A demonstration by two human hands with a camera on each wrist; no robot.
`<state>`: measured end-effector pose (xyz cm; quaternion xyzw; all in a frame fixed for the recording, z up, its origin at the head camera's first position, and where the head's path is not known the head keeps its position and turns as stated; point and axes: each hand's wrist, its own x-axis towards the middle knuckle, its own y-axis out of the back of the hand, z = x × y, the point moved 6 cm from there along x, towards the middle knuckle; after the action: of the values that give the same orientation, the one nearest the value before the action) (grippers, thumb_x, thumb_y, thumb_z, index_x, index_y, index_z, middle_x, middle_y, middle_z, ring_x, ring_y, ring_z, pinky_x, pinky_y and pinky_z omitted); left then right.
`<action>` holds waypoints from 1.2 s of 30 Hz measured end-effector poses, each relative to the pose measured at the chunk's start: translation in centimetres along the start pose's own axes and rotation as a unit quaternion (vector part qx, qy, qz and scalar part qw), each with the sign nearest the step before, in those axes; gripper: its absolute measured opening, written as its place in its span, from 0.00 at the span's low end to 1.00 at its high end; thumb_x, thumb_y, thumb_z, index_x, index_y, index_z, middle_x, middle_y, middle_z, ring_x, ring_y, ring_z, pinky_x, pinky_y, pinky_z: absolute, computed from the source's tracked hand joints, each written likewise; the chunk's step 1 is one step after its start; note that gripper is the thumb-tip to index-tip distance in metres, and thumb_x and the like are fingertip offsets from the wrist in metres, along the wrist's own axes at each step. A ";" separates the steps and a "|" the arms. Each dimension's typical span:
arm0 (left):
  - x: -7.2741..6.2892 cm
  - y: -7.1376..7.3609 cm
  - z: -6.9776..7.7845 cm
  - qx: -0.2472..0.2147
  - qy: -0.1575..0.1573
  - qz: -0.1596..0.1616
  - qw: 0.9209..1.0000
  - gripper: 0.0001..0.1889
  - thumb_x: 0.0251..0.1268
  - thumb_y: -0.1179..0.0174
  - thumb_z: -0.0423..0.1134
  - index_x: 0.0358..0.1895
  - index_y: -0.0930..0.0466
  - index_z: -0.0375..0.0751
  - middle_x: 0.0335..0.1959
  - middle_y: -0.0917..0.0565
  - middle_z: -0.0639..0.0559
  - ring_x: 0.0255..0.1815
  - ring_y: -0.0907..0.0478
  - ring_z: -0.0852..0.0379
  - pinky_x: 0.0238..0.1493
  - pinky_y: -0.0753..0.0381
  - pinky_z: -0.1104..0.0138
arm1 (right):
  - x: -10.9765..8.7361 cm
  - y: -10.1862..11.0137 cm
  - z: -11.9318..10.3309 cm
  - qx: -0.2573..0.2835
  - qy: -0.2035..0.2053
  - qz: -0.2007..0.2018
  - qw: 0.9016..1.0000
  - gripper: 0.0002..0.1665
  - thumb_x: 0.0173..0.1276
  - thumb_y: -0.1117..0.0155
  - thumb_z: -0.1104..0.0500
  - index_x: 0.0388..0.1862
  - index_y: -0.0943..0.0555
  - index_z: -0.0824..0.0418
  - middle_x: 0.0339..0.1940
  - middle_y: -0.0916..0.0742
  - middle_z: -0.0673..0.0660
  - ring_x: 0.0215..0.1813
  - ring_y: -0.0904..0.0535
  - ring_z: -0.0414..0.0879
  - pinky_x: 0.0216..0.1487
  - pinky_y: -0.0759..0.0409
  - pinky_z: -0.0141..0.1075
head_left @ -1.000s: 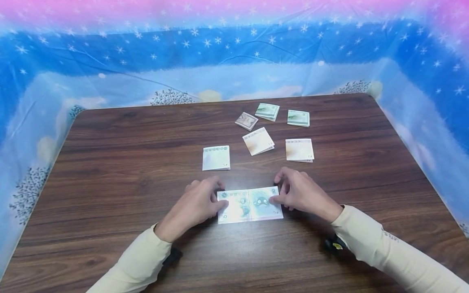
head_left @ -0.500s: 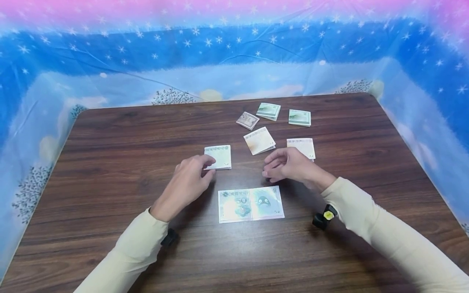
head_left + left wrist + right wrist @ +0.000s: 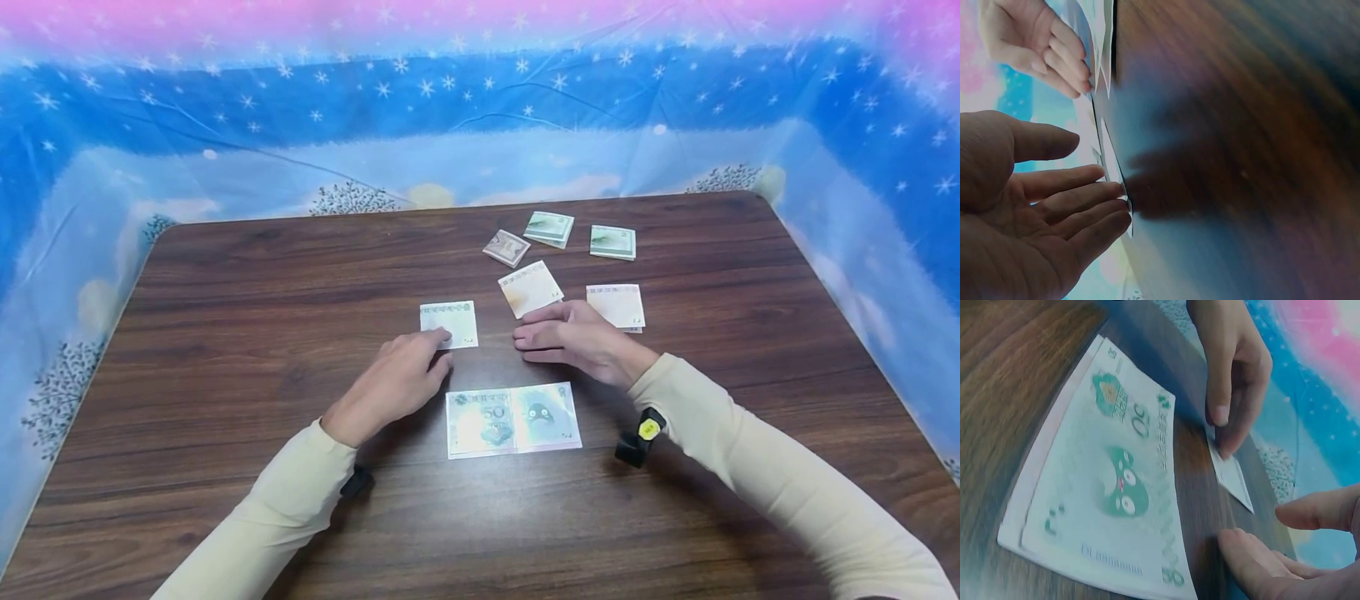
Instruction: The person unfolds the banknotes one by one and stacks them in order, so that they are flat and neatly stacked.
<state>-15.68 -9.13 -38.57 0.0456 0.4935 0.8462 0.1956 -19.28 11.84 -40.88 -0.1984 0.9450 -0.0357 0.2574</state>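
Fingertips of my left hand (image 3: 390, 379) rest on a pale folded play banknote (image 3: 459, 315) lying left of centre. In the left wrist view its fingers look fairly straight, with the thumb apart. To the right, my right hand (image 3: 581, 340) hovers low over the table with fingers extended and nothing held. It is nearest the orange-tinted folded note (image 3: 527, 287), overlapping its lower corner in the head view. Between the hands and the near edge lies an unfolded green play note marked 50 (image 3: 513, 421), a centre crease showing, with a pinkish note edge (image 3: 1019, 515) under it.
Another orange-tinted folded note (image 3: 617, 306) lies to the right. Farther back are a brown folded note (image 3: 506, 248) and two green folded notes, one in the middle (image 3: 550, 228) and one at the right (image 3: 612, 241). A snowflake-patterned cloth (image 3: 480, 100) surrounds the wooden table (image 3: 247, 333).
Both hands have left the unfolded note and moved away from me. The left has come onto the pale folded note, which has slid slightly right; the right has shifted left.
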 end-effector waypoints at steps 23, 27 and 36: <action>0.6 -0.9 2.0 -0.010 -0.030 -0.031 0.999 0.15 0.78 0.47 0.37 0.58 0.20 0.33 0.38 0.17 0.48 0.36 0.22 0.53 0.46 0.21 0.54 | 0.6 -2.0 0.2 0.045 -0.006 -0.006 0.999 0.32 0.68 0.47 0.75 0.71 0.38 0.79 0.67 0.25 0.75 0.69 0.26 0.62 0.67 0.25 0.45; 0.6 -1.0 2.0 -0.013 -0.024 -0.032 0.999 0.14 0.78 0.47 0.37 0.57 0.20 0.33 0.37 0.18 0.49 0.36 0.23 0.53 0.46 0.22 0.55 | 0.5 -1.9 0.1 0.047 -0.006 0.000 0.999 0.33 0.67 0.47 0.75 0.71 0.37 0.78 0.67 0.24 0.75 0.68 0.25 0.61 0.67 0.26 0.45; 0.8 -1.2 2.2 -0.017 -0.023 -0.032 0.999 0.14 0.79 0.48 0.38 0.58 0.20 0.35 0.34 0.19 0.51 0.34 0.24 0.54 0.45 0.22 0.56 | 0.4 -1.9 0.0 0.069 -0.014 0.012 0.997 0.34 0.67 0.46 0.76 0.72 0.39 0.77 0.69 0.27 0.73 0.67 0.25 0.61 0.66 0.24 0.45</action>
<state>-15.44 -6.54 -38.61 0.0462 0.4752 0.8468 0.2345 -18.95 9.93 -40.72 -0.1695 0.9391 -0.0947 0.2837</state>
